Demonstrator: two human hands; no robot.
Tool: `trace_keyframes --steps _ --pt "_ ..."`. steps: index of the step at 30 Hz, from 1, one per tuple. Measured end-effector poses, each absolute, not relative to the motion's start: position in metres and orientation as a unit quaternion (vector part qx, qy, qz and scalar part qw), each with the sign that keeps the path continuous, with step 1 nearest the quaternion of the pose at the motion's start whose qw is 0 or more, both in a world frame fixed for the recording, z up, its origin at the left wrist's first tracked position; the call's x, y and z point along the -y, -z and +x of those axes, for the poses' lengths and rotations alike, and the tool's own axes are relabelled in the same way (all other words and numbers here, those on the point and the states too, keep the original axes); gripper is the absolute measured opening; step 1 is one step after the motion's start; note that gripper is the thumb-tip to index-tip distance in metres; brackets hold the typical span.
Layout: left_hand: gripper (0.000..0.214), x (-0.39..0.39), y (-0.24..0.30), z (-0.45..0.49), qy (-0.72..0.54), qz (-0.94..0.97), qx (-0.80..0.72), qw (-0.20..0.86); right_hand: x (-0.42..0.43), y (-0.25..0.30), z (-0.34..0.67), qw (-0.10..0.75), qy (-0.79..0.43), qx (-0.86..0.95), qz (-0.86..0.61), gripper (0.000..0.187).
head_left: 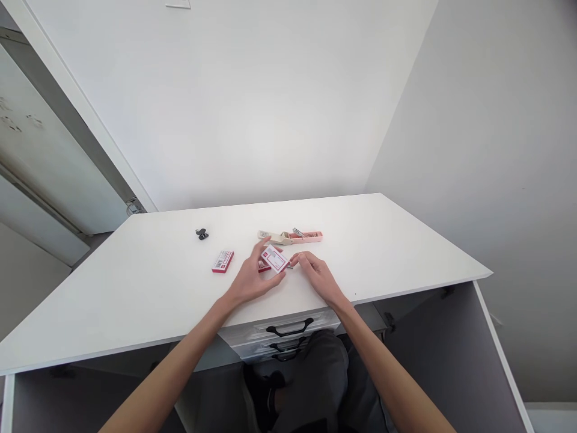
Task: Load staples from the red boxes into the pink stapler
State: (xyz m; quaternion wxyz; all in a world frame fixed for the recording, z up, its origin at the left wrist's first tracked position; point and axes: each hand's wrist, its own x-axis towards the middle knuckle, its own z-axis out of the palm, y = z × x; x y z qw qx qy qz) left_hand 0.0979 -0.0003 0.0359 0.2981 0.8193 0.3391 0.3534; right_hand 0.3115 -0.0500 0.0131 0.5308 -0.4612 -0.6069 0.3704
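Note:
My left hand (253, 278) holds a small white and red box (274, 258) between thumb and fingers, its printed white face turned up. Beneath it, partly hidden by my fingers, a second red box (264, 266) shows. At the right end of the held box, my right hand (317, 278) is closed in a pinch. A thin grey sliver shows by its fingertips, too small to name. Just beyond both hands lies a long, narrow cream and pink case (306, 238), opened out, with a small shiny metal piece (297, 232) on its pink half.
Another red and white box (223, 261) lies left of my left hand. Farther back on the left is a black clip (202, 233). The white desk (148, 288) meets a wall behind, and drawers with black handles (290, 328) are below its front edge.

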Motion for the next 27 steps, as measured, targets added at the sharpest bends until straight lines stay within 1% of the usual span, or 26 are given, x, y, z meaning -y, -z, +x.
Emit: trace_keyframes --steps 3,5,7,8,10,13,17,20,23,27 --pt "0.068 -0.007 -0.041 0.066 -0.346 0.845 -0.355 0.201 0.051 -0.015 0.310 0.530 -0.377 0.593 -0.475 0.045" --pt "0.064 -0.017 -0.043 0.041 -0.305 0.869 -0.371 0.118 0.051 -0.014 0.310 0.527 -0.383 0.587 -0.481 0.043" --pt "0.062 -0.029 -0.045 0.020 -0.249 0.888 -0.381 0.064 0.051 -0.012 0.310 0.526 -0.387 0.583 -0.484 0.043" --pt "0.059 -0.034 -0.045 0.012 -0.215 0.891 -0.395 0.055 0.050 -0.011 0.310 0.526 -0.387 0.581 -0.486 0.043" --pt "0.062 -0.042 -0.046 0.002 -0.161 0.893 -0.417 0.054 0.050 -0.010 0.310 0.526 -0.385 0.580 -0.488 0.043" --pt "0.069 -0.045 -0.045 0.008 -0.144 0.898 -0.413 0.056 0.050 -0.009 0.311 0.523 -0.383 0.579 -0.494 0.043" --pt "0.055 -0.036 -0.043 0.037 -0.160 0.916 -0.366 0.036 0.050 -0.010 0.311 0.523 -0.384 0.572 -0.502 0.043" --pt "0.046 -0.026 -0.039 0.054 -0.139 0.933 -0.331 0.019 0.050 -0.010 0.310 0.526 -0.380 0.571 -0.503 0.043" --pt "0.042 -0.023 -0.035 0.054 -0.126 0.939 -0.319 0.010 0.051 -0.010 0.310 0.528 -0.381 0.568 -0.504 0.043" --pt "0.042 -0.027 -0.033 0.031 -0.125 0.930 -0.345 -0.006 0.052 -0.011 0.310 0.522 -0.388 0.562 -0.510 0.043"
